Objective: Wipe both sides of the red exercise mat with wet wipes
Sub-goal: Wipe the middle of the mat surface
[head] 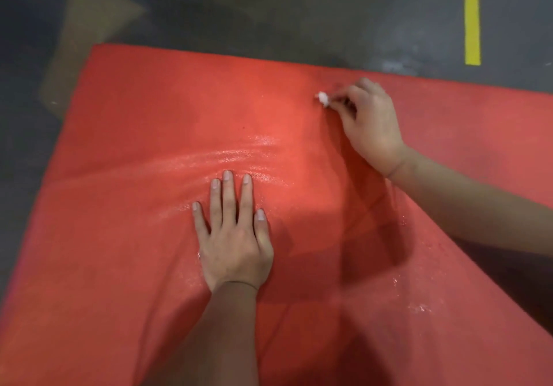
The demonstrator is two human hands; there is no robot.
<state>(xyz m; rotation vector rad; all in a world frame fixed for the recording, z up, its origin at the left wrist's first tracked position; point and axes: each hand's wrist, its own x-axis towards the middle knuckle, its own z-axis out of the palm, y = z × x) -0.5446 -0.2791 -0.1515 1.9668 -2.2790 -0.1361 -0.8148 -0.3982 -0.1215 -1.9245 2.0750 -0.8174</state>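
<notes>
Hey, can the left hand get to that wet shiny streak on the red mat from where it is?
Probably yes: the left hand lies flat on the red exercise mat, fingertips at the wet streak, nothing between.

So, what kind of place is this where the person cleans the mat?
Probably a gym or training hall, but this is not certain. The red exercise mat lies flat on a dark grey hard floor, and yellow lines are marked on that floor.

Red mat is showing fine-grained, foam-like texture, glistening wet in central streaks (matt elsewhere); wipe is looking soft, crumpled; floor is appearing dull.
</notes>
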